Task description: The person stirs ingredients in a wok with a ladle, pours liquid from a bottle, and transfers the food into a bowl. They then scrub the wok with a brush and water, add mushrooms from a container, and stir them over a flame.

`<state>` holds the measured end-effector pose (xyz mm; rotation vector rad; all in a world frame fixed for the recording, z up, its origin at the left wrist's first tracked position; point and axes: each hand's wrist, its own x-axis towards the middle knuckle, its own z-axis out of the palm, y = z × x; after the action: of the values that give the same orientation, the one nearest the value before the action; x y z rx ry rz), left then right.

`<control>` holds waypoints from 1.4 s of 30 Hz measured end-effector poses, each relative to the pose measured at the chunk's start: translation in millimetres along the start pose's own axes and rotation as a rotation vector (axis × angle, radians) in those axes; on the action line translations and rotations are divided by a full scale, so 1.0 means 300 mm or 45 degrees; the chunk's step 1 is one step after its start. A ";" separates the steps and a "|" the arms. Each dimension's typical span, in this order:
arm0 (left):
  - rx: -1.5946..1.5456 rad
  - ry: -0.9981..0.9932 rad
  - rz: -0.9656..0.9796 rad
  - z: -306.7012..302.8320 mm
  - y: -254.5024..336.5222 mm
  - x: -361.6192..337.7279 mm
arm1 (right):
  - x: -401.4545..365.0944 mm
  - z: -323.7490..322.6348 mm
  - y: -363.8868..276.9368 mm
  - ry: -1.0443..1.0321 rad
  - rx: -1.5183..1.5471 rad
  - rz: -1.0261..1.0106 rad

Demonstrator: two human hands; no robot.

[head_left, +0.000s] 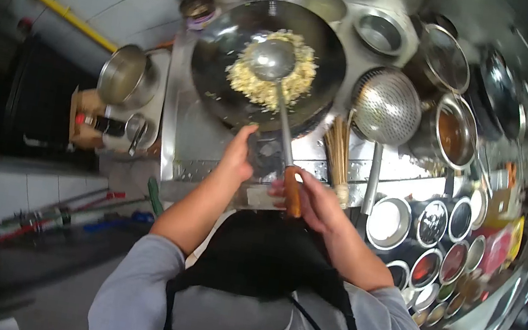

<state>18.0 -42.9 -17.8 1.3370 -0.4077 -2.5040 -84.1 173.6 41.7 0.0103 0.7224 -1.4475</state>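
Observation:
A large dark wok (215,55) stands on the steel stove and holds a heap of pale yellow rice-like food (246,80). The round metal bowl of a ladle (271,59) rests on the food, its handle slanting down to a wooden grip (291,193). My right hand (313,202) is at this grip, thumb and palm beside it, fingers curled around it. My left hand (239,153) is at the near rim of the wok, thumb up; its other fingers are mostly hidden, and what it holds, if anything, cannot be made out.
Right of the wok are a perforated strainer (389,106), a bamboo brush (338,152), a pot of brown liquid (453,135) and several round containers (388,222). Left are a metal pot (123,78) and a bottle (103,123). A jar (199,10) stands behind.

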 end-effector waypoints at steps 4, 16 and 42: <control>-0.074 -0.271 -0.017 0.030 -0.003 -0.031 | 0.117 0.116 -0.172 0.285 -0.672 0.044; -0.086 -0.050 0.090 -0.036 -0.040 0.077 | -0.054 0.079 -0.395 0.595 -3.125 -0.169; 0.009 0.093 0.247 0.071 -0.060 -0.028 | -0.211 0.085 -0.389 0.791 -2.773 -0.401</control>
<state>2.7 -20.7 -6.7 1.3195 -0.5047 -2.2908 -174.7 200.3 138.5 -1.3865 2.5184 -0.2142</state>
